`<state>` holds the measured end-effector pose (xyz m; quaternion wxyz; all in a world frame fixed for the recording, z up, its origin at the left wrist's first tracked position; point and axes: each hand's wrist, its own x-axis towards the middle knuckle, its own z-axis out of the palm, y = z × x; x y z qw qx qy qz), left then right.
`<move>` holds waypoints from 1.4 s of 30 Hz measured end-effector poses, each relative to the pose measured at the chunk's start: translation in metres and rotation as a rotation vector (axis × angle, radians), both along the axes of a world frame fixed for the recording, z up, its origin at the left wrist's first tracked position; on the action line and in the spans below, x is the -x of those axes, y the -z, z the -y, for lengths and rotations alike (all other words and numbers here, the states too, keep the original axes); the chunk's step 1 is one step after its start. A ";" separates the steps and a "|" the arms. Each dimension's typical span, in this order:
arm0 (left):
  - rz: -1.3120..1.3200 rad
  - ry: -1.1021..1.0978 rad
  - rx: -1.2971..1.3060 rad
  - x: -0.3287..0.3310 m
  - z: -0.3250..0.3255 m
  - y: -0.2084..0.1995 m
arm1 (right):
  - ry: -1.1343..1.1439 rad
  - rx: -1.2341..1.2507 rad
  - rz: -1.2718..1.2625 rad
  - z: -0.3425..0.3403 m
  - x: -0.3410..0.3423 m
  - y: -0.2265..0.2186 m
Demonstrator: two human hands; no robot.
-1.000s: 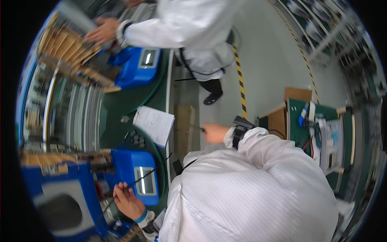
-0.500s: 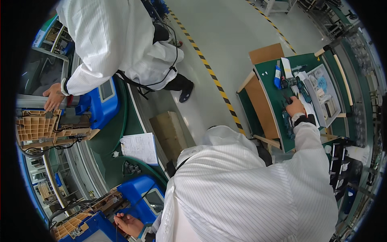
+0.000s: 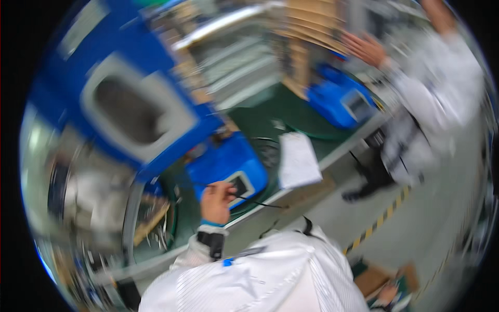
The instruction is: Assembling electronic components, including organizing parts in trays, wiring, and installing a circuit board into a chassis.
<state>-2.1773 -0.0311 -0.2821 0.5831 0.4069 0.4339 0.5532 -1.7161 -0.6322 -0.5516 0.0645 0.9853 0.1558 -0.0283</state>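
Observation:
My left hand [image 3: 215, 202] is closed in a pinch over the near blue housing [image 3: 228, 156], which has a small grey-framed screen. From its fingertips a thin black cord [image 3: 260, 202] sticks out to the right, past the bench edge. At the lower right, my right hand [image 3: 387, 294] shows small and smeared beside the green-topped cart [image 3: 402, 289]. Its fingers cannot be made out, nor whether they hold anything. White sheets of paper [image 3: 300, 161] lie on the green bench to the right of the housing.
A large blue panel with a grey-rimmed opening [image 3: 176, 125] stands at the left. Further along the bench is a second blue housing [image 3: 338, 101]. Another person in a white coat [image 3: 442, 88] stands at the right, one hand [image 3: 366, 49] near tan ribbed parts. Yellow-black tape [image 3: 382, 218] crosses the floor.
My view has swung left toward the bench, blurring the picture. The cart and my right hand now sit at the lower right edge; my left hand shows nearer the middle, over the housing.

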 end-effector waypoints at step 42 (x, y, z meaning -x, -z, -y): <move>-0.514 -0.888 0.080 0.225 0.040 0.078 | -0.243 -0.097 -1.083 -0.376 0.115 -0.032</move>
